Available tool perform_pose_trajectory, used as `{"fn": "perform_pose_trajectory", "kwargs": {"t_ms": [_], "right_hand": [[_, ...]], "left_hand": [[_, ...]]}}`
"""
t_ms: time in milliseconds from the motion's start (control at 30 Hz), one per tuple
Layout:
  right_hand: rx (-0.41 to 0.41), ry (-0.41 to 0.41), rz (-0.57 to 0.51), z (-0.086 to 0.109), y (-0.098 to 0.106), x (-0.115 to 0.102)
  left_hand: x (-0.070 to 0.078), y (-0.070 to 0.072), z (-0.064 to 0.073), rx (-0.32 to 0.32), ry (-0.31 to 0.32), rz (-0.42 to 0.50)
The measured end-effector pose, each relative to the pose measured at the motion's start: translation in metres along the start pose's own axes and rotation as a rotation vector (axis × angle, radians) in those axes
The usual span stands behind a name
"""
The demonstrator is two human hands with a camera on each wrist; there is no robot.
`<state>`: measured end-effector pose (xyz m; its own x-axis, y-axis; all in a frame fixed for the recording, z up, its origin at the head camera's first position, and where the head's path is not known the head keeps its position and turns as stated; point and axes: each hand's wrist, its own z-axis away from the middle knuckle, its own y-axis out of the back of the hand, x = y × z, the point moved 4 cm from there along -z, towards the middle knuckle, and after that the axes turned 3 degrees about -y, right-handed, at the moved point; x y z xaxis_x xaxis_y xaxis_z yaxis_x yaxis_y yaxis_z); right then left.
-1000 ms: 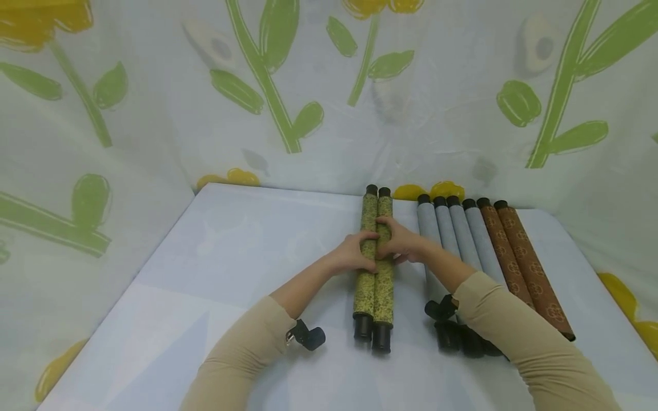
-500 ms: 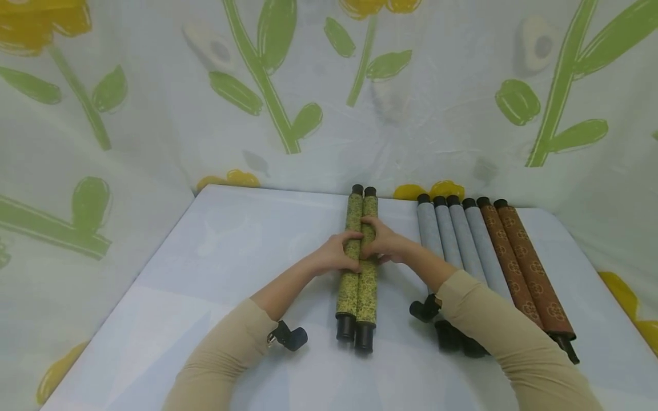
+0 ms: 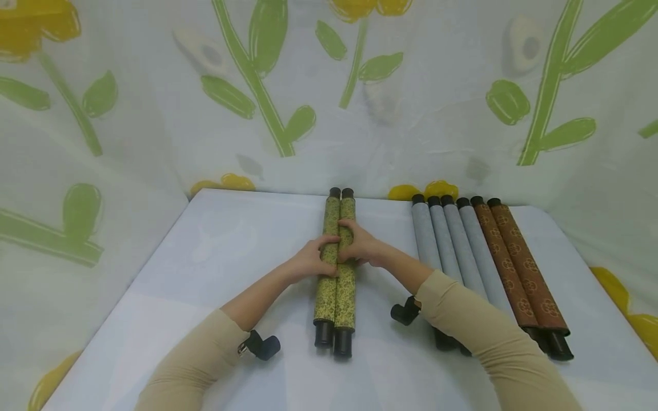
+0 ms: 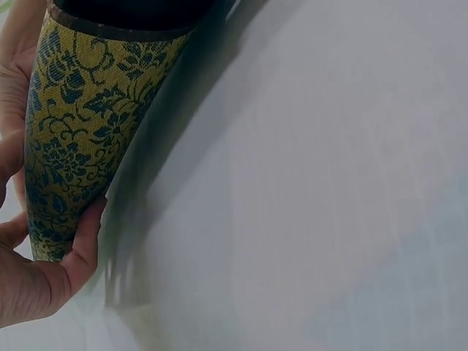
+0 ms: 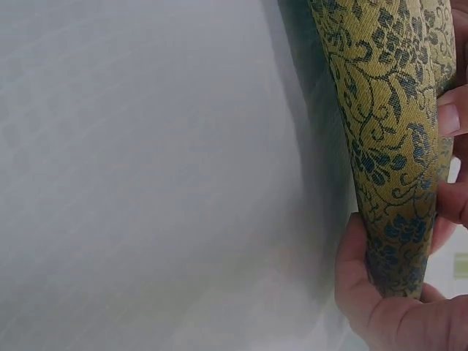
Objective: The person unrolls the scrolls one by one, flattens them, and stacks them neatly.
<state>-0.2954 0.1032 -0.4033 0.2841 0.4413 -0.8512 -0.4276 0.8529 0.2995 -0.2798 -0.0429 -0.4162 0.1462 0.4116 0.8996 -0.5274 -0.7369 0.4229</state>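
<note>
Two yellow scrolls with a dark floral pattern and black end knobs lie side by side in the head view. My left hand [image 3: 310,260] grips the left yellow scroll [image 3: 325,299] around its middle, thumb on the near side. Slightly farther up, my right hand [image 3: 362,245] holds the right yellow scroll [image 3: 345,305]. In the left wrist view the brocade of the left scroll [image 4: 88,110] shows close up, with fingers curled round its far part. The right wrist view shows the right scroll [image 5: 387,131] between thumb and fingers, fingertips of the other hand beside it.
To the right, several light grey scrolls [image 3: 452,251] lie in a row, their near ends partly behind my right sleeve [image 3: 462,314]. Beyond them are two brown patterned scrolls [image 3: 526,274]. The white table [image 3: 205,257] meets a flower-print curtain [image 3: 319,154] at the back.
Both hands have moved left with the two yellow scrolls, away from the grey row. More of the brown scrolls' near ends now shows. The head view has shifted slightly.
</note>
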Motion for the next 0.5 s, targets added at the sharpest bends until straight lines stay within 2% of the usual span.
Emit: {"fn": "perform_pose_trajectory", "kwargs": {"t_ms": [200, 400, 500], "right_hand": [[0.015, 0.023, 0.027, -0.007, -0.011, -0.004], [0.005, 0.03, -0.006, -0.014, -0.022, -0.011], [-0.007, 0.04, 0.006, -0.019, -0.028, -0.015]], "left_hand": [[-0.006, 0.012, 0.007, 0.0, 0.007, -0.031], [-0.012, 0.027, 0.009, -0.015, 0.013, -0.082], [-0.009, 0.035, 0.015, -0.02, 0.011, -0.096]]}}
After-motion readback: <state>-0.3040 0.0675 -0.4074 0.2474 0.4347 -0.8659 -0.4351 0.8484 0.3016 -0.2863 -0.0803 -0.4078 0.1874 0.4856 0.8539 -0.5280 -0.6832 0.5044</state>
